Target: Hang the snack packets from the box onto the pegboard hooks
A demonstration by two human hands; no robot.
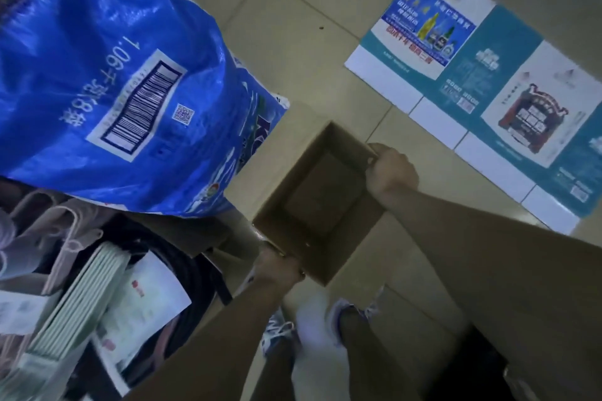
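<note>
Large blue woven plastic sack (107,75) cut off by the top and left edges, flattened white and teal printed carton (482,91) running off the right edge with its small print unreadable, left-hand fingertips (277,262) hidden behind the brown cardboard box (312,192) wall, stacked pale green packets (81,303) blurred at lower left.

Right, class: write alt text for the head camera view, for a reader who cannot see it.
Seen from above, a person's left hand and right hand each have a grip on opposite rims of an open brown cardboard box with no packets visible inside. A large blue woven plastic sack lies to the left; flattened printed cartons lie on the tiled floor.
</note>
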